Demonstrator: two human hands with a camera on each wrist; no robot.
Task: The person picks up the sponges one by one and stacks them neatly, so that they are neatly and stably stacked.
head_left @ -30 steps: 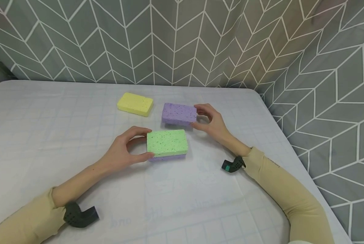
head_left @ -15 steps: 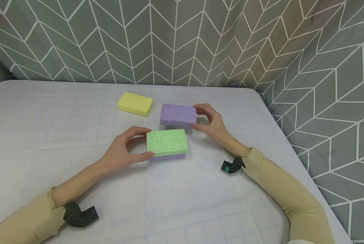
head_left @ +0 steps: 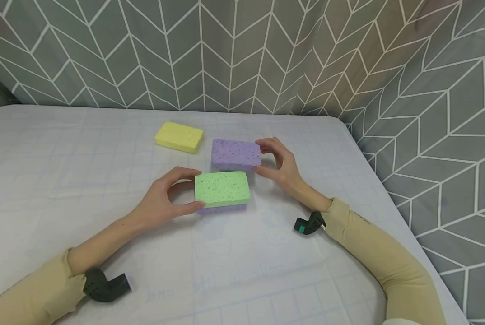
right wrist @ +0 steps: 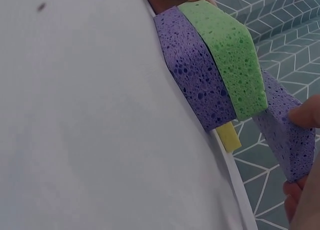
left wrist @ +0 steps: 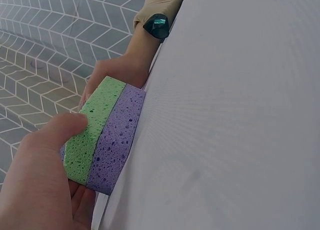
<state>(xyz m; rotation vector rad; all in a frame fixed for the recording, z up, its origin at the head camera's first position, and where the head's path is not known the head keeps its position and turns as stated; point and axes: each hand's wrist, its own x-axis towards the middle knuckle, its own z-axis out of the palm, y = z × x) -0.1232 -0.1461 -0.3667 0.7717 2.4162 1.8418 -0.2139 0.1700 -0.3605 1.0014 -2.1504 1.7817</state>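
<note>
A green sponge (head_left: 222,188) lies flat on top of a purple sponge (left wrist: 116,140), the two stacked on the table. My left hand (head_left: 167,198) grips the green sponge at its left end, thumb on the near side and fingers on the far side. Just behind the stack, my right hand (head_left: 281,164) pinches a second purple sponge (head_left: 235,153) by its right end. In the right wrist view that sponge is tilted and raised off the table, close to the green one. Most of the lower purple sponge is hidden in the head view.
A yellow sponge (head_left: 179,136) lies on the table farther back, left of the raised purple one. The table has a white cloth (head_left: 84,158). Grey patterned curtains (head_left: 218,54) hang behind it and along its right side.
My right hand has brought its purple sponge slightly left and nearer, toward the stack. The left hand and the stacked sponges have stayed nearly still.
</note>
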